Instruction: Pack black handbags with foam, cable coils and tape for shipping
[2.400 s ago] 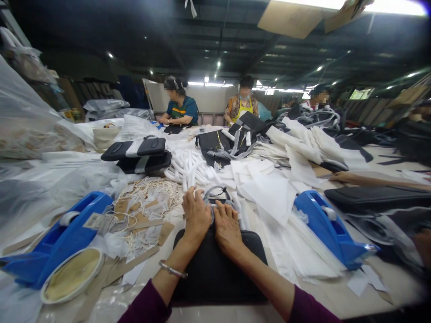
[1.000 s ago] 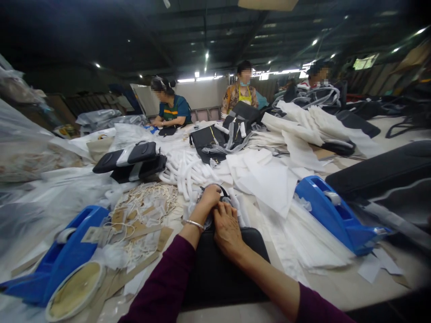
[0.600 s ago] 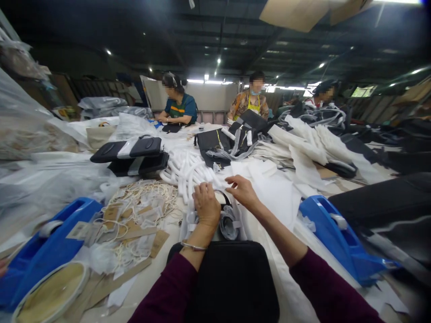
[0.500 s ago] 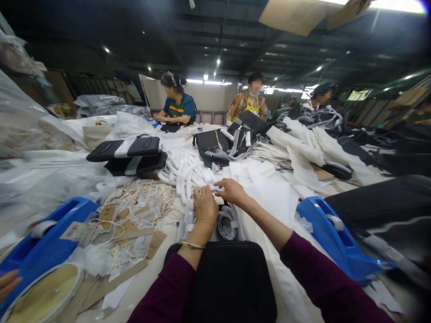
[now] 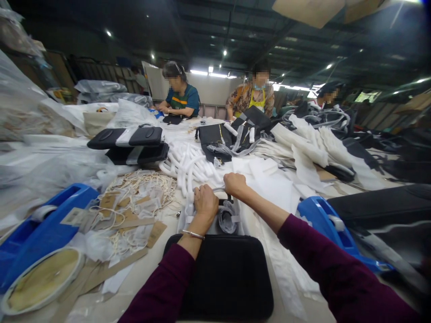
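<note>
A black bag [image 5: 225,278] lies flat on the table right in front of me. Just beyond its far edge, my left hand [image 5: 205,202] and my right hand [image 5: 235,184] are both closed into fists, side by side. They grip a white foam tube [image 5: 215,190] stretched between them, above the bag's wrapped handle [image 5: 227,217]. A silver bangle sits on my left wrist. A heap of white foam tubes [image 5: 186,163] lies just past my hands.
Blue tape dispensers stand at the left [image 5: 43,229] and the right [image 5: 325,222]. Brown hang tags with strings [image 5: 134,208] lie left of the bag. White foam sheets [image 5: 272,184] and black bags [image 5: 129,143] cover the table. Three people work at the far end.
My right hand left the bag's top edge, reached forward to the white foam pile and closed beside my left hand. The left hand stayed at the handle, fist tightened. The view shifted slightly.
</note>
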Motion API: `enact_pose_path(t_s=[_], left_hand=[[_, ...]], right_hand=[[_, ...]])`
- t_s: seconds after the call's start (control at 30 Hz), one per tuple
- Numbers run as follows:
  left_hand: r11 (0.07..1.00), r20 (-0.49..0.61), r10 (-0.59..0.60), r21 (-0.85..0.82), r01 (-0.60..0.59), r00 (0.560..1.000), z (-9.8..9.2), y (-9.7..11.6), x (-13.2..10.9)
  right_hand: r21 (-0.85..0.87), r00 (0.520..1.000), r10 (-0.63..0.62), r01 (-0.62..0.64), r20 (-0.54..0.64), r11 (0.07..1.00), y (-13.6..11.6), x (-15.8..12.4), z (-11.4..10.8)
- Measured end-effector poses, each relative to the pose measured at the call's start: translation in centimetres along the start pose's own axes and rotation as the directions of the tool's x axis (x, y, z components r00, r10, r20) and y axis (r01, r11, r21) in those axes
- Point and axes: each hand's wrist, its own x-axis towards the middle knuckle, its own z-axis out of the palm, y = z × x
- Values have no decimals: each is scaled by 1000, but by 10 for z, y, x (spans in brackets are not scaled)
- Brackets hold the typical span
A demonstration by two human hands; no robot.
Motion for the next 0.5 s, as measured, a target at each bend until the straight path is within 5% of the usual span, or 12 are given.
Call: enact_pose_path(t_s=[0.2, 0.5], left_hand=[[1000, -14, -26, -2, 26, 1000, -1, 1, 1], [999, 36, -24, -48, 26, 999, -8, -1, 1]], right_hand=[[317, 974, -80, 9, 211, 948, 35, 16, -6], [659, 982, -80, -53, 170, 750, 67, -7, 39]])
